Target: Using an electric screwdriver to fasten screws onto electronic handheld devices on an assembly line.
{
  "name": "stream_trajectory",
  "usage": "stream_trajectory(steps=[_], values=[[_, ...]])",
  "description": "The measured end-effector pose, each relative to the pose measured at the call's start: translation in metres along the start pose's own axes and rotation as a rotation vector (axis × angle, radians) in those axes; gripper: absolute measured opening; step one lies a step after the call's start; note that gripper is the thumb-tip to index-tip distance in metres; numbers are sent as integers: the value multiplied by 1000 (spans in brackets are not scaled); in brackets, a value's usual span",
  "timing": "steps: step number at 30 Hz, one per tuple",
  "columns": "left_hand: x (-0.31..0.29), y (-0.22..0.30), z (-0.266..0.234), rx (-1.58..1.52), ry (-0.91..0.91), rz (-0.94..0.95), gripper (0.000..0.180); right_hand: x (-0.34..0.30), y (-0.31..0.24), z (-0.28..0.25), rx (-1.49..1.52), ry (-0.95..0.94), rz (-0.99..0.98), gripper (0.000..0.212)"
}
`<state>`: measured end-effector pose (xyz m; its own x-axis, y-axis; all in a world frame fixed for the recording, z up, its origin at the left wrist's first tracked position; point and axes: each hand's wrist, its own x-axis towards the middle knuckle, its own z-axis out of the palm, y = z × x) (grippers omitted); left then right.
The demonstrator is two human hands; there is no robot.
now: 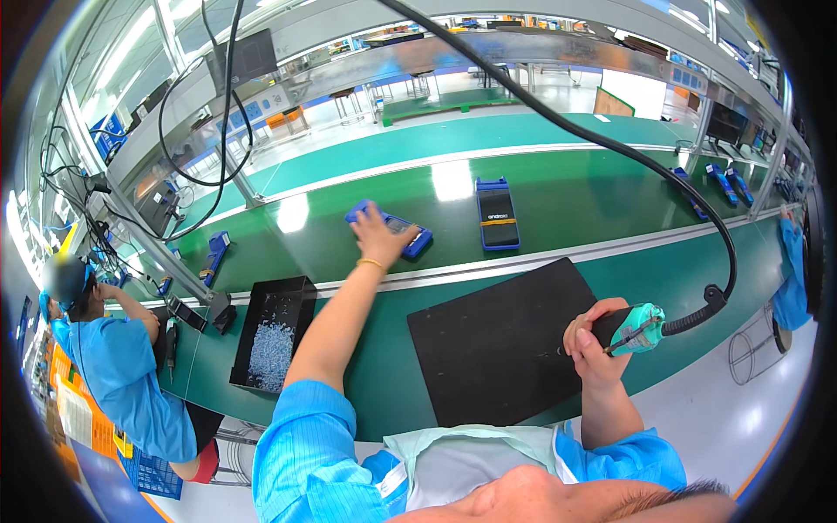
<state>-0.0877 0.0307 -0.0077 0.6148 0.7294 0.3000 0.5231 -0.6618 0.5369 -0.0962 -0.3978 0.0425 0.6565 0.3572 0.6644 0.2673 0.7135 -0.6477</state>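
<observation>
My left hand (pixel 382 237) is stretched out over the green conveyor belt (pixel 331 248). Its fingers and thumb are spread around a blue handheld terminal (pixel 419 241), which lies at a slant and is partly covered by the hand. To the right of it, a second blue handheld terminal (pixel 498 213) lies with a lit dark screen and a yellow band across it. My right hand (pixel 598 344) is closed around an electric screwdriver (pixel 640 329) with a teal wrapped end and a thick black cable. Below the screwdriver is a black mat (pixel 497 340) on the green bench.
A black tray (pixel 307 305) of small pale-blue pieces stands left of my left forearm. Further left sits a co-worker (pixel 126 375) in blue. The black cable (pixel 558 120) arches over the belt. More blue terminals (pixel 722 185) lie at the far right.
</observation>
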Motion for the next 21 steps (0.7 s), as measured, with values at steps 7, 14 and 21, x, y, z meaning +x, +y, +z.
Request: stream_trajectory(steps=[7, 14, 21], values=[[-39, 27, 3, 257, -197, 272, 36, 5, -20, 8, -156, -61, -17, 32], [-2, -20, -22, 328, -269, 369, 25, 29, -32, 6, -338, -105, -116, 34], [-57, 88, 3, 322, -264, 583, 50, 54, 8, -11, -858, 115, -354, 32]])
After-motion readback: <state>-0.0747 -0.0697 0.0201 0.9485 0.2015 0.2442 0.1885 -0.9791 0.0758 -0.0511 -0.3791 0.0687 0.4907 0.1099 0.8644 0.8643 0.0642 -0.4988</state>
